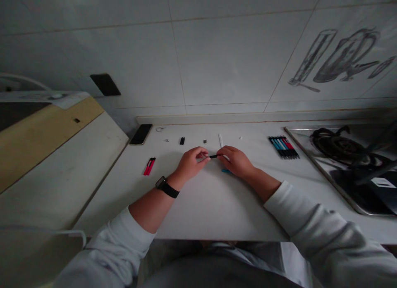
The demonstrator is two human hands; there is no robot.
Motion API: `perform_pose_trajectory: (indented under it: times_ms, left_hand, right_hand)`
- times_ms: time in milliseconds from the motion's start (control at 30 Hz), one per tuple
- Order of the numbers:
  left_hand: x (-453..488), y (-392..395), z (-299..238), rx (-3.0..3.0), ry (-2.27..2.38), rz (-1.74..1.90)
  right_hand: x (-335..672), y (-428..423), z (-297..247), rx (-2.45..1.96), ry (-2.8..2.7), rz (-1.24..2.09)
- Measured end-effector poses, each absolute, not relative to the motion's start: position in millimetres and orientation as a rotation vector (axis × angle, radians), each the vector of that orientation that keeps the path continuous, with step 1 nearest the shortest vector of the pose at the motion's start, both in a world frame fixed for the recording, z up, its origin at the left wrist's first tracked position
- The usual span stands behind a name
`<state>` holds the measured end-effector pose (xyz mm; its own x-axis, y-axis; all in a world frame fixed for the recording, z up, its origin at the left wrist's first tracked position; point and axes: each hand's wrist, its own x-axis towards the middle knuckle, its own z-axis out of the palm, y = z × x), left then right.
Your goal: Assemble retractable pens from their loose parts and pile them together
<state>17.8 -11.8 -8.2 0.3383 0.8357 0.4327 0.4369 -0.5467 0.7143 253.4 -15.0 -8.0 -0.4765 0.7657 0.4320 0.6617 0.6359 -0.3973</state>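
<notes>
My left hand (190, 164) and my right hand (235, 160) meet over the middle of the white counter (211, 205). Both are closed in a pinch on a thin pen part (212, 156), black at the right end and pale at the left, held level between them. A black watch is strapped on my left wrist. A small blue piece (226, 171) lies on the counter under my right hand. A white tube (220, 140) lies just behind the hands.
A row of several pens (283, 146) lies to the right, beside a gas hob (347, 164). A red and black pen (149, 166) lies at the left, a phone (141, 134) behind it. Small black parts (182, 140) sit near the wall.
</notes>
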Motion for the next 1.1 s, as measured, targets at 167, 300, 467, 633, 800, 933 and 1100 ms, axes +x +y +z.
perform_pose_trajectory:
  times_ms: [167, 300, 467, 633, 800, 933, 1100]
  left_hand:
    - [17.2, -12.3, -7.8, 2.273, 1.05, 1.041]
    - [14.0, -6.2, -12.0, 2.244, 1.14, 1.101]
    - [9.9, 8.8, -22.8, 1.924, 1.324, 1.244]
    - [8.1, 13.2, -22.7, 1.745, 1.372, 1.263]
    - [7.4, 12.7, -21.8, 1.698, 1.349, 1.291]
    - [6.7, 13.4, -22.9, 1.695, 1.328, 1.304]
    - [6.6, 13.9, -24.2, 1.671, 1.338, 1.311]
  right_hand:
    - [245.3, -20.2, -0.9, -1.064, -2.421, 0.086]
    - [246.4, -8.4, 9.3, -1.065, -2.338, 0.092]
    - [252.5, 33.7, 15.8, -1.2, -2.333, 0.05]
    - [240.4, 65.9, 4.0, -1.326, -2.509, 0.003]
    - [227.3, 76.1, -6.4, -1.373, -2.576, -0.011]
    - [225.6, 77.9, -6.5, -1.401, -2.57, -0.019]
    - [229.1, 83.1, -4.4, -1.377, -2.57, -0.111]
